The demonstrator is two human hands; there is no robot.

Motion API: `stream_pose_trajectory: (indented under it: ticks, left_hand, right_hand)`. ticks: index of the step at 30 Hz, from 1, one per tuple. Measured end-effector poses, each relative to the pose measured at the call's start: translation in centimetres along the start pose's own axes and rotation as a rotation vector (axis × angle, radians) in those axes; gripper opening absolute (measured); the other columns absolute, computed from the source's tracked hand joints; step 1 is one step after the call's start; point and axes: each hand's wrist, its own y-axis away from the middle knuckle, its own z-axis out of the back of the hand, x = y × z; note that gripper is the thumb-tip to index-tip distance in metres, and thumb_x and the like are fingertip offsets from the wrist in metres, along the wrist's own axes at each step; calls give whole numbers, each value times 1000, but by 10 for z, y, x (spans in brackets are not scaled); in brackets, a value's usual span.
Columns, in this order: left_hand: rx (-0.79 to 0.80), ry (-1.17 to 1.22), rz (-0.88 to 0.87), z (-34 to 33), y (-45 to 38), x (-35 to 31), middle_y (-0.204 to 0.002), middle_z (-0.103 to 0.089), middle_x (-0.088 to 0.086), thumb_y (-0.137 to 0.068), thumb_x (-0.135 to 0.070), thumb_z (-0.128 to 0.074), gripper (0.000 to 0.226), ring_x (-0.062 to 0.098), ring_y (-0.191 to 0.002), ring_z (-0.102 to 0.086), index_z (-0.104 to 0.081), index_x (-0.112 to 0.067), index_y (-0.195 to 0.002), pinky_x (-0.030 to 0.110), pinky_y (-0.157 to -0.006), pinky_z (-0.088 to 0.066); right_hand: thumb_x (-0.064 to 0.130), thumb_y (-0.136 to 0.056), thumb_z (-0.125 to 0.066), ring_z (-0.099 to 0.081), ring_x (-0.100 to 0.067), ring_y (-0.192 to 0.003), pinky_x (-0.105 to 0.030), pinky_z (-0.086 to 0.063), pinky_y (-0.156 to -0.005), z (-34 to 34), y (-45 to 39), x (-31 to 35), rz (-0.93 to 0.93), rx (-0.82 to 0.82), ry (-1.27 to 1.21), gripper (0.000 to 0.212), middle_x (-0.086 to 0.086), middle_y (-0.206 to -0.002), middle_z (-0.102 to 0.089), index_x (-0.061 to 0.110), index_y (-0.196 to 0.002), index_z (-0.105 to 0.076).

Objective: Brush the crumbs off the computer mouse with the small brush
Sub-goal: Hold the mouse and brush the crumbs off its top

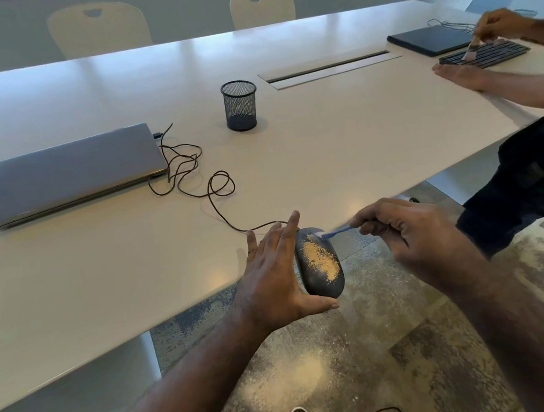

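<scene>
My left hand [276, 273] grips a dark computer mouse [316, 283] from its left side and holds it just past the table's front edge, over the floor. Tan crumbs [322, 259] cover the mouse's top. In my right hand [409, 234] is a small blue brush [336, 232] pinched by its handle, and its white bristle tip touches the front end of the mouse. The mouse cable [214, 192] runs in loops across the table to a shut grey laptop [73, 172].
A black mesh pen cup [240, 105] stands mid-table on the white table [135, 272]. At the right, another person's hands [494, 28] brush a black keyboard [487, 53] beside a dark laptop [428, 39]. Chairs line the far side.
</scene>
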Motion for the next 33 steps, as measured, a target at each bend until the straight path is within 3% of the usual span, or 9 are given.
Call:
stream_pose_trajectory:
  ticks: [7, 14, 20, 26, 33]
  left_hand:
    - [11, -8, 12, -1, 1, 3, -162, -13, 0, -56, -75, -76, 141, 11, -150, 2, 16, -32, -153, 38, -117, 22]
    - [-3, 0, 9, 1, 0, 6, -162, -16, 1, -55, -75, -77, 142, 13, -150, -1, 13, -29, -154, 37, -116, 22]
    - [5, 11, 8, 1, -1, 7, -162, -16, 1, -54, -76, -77, 141, 13, -150, -2, 12, -29, -154, 39, -117, 22]
    - [-10, 11, 6, 1, -2, 7, -162, -16, 1, -54, -74, -78, 142, 12, -150, -1, 11, -29, -155, 32, -113, 26]
    - [2, 11, 10, 0, -2, 6, -162, -15, 1, -55, -74, -78, 141, 12, -150, 0, 12, -30, -154, 31, -112, 27]
  right_hand:
    - [0, -91, -61, -68, -6, -84, -31, -58, -76, 5, 1, 2, 27, -114, -67, 20, 6, -91, -70, 14, -101, -71]
    - [-4, -88, -63, -65, 1, -90, -26, -56, -78, 2, 6, 0, 40, 5, -3, 29, 12, -94, -68, 21, -102, -70]
    - [-5, -87, -64, -67, -2, -87, -31, -58, -75, 8, 9, 2, 96, -59, -9, 26, 8, -93, -70, 14, -102, -71]
    - [-5, -85, -66, -67, -1, -89, -27, -58, -76, 7, 12, 3, 98, 21, 42, 31, 9, -98, -70, 19, -104, -71]
    - [-5, -84, -65, -68, -6, -90, -33, -60, -74, 10, 13, 7, 122, -23, 41, 29, 5, -99, -71, 16, -104, -71]
